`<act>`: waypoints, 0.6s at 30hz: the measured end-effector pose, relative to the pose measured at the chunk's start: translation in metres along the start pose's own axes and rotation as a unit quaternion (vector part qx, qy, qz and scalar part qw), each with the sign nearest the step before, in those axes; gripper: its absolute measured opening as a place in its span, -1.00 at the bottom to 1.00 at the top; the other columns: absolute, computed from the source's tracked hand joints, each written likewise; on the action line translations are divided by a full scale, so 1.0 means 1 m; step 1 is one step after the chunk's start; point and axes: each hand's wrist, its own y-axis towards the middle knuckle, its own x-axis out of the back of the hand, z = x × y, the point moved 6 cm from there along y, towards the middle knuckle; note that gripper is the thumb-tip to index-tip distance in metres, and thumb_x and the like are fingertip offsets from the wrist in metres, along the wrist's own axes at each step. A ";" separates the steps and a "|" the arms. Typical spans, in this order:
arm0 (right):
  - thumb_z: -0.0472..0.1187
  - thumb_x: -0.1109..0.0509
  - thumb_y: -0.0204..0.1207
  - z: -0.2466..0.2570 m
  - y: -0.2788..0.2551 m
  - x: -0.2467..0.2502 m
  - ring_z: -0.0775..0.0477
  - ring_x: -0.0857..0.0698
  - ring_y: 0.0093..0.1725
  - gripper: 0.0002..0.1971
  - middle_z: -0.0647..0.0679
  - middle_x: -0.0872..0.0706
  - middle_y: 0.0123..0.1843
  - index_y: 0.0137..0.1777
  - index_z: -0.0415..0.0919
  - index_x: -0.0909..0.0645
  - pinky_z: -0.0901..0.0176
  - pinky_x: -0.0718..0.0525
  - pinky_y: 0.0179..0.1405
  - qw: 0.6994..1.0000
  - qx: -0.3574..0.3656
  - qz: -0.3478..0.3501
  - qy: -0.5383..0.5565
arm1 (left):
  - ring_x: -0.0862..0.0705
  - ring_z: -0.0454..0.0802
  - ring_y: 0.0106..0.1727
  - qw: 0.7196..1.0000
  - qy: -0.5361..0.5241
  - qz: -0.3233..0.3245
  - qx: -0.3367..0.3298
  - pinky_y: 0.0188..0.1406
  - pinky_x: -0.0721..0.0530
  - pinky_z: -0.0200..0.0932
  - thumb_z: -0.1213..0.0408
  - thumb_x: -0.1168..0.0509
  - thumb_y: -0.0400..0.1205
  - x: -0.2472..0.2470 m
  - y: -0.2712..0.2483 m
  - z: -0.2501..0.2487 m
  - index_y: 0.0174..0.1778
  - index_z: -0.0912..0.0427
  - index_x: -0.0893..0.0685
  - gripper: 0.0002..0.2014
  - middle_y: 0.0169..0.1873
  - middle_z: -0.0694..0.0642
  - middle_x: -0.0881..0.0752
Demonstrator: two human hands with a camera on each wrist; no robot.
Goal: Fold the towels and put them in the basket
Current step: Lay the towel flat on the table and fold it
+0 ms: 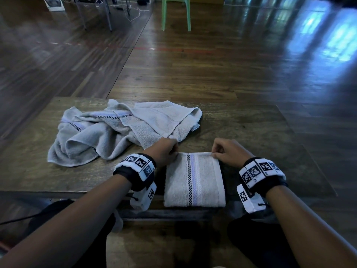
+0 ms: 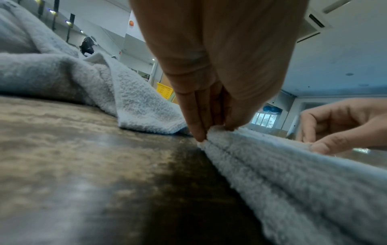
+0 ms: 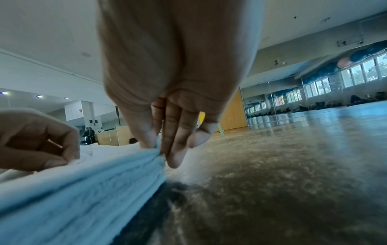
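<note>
A folded grey towel (image 1: 194, 180) with a checkered stripe lies at the near edge of the low wooden table (image 1: 260, 132). My left hand (image 1: 167, 151) pinches its far left corner between thumb and fingers (image 2: 199, 132). My right hand (image 1: 225, 150) pinches the far right corner, thumb and fingers (image 3: 150, 142) gripping the stacked layers (image 3: 83, 182). Behind my left hand, a crumpled pile of grey towels (image 1: 116, 130) lies on the table. A yellow basket (image 2: 164, 90) shows far off in the left wrist view only.
The table stands on a dark wooden floor (image 1: 212, 64). A green plastic chair (image 1: 175, 12) stands far ahead, with metal stand legs (image 1: 96, 14) to its left. My knees sit below the table's near edge.
</note>
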 end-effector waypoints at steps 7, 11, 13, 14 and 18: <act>-0.23 -0.32 0.52 0.003 -0.002 -0.009 -0.04 -0.65 -0.19 -0.94 0.03 -0.64 -0.15 -0.11 -0.06 -0.51 -0.03 -0.69 -0.15 0.995 -0.011 -0.051 -0.086 | -0.58 0.06 0.16 0.992 0.117 -0.041 -0.032 0.15 -0.49 -0.08 0.26 -0.16 0.65 0.000 -0.017 -0.026 0.21 0.15 -0.53 -0.77 0.21 0.09 -0.58; -0.30 -0.31 0.52 0.013 -0.012 -0.020 -0.15 -0.59 -0.11 -0.92 -0.06 -0.52 -0.04 -0.11 -0.14 -0.62 -0.09 -0.64 -0.11 0.982 0.023 -0.107 -0.155 | -0.25 0.06 0.58 0.987 0.157 -0.015 -0.017 0.60 -0.03 0.12 0.07 0.00 0.71 -0.032 -0.036 -0.047 0.53 0.15 -0.28 -0.53 0.56 0.13 -0.31; -0.29 -0.22 0.57 0.019 -0.019 -0.027 -0.18 -0.53 0.07 -0.84 -0.11 -0.51 0.13 0.05 -0.21 -0.61 -0.08 -0.58 0.02 0.973 0.014 -0.103 -0.207 | 0.02 0.06 0.66 0.989 0.145 0.019 0.028 0.62 0.16 0.17 -0.08 0.20 0.71 -0.054 -0.044 -0.043 0.62 0.20 -0.05 -0.38 0.65 0.15 -0.05; -0.25 -0.16 0.60 0.022 -0.023 -0.031 -0.19 -0.49 0.18 -0.78 -0.13 -0.49 0.22 0.14 -0.22 -0.59 -0.07 -0.53 0.09 0.968 0.010 -0.093 -0.232 | 0.13 0.05 0.67 0.989 0.139 0.028 0.045 0.62 0.21 0.19 -0.16 0.33 0.65 -0.063 -0.046 -0.041 0.64 0.21 0.04 -0.29 0.66 0.15 0.05; -0.05 -0.01 0.69 0.025 -0.038 -0.052 -0.17 -0.17 0.59 -0.55 -0.17 -0.24 0.59 0.50 -0.25 -0.30 -0.10 -0.28 0.48 0.973 -0.047 -0.041 -0.222 | 0.30 -0.03 0.64 0.990 0.126 -0.001 0.059 0.56 0.40 0.25 -0.22 0.61 0.38 -0.077 -0.050 -0.035 0.64 0.15 0.20 -0.10 0.65 0.08 0.23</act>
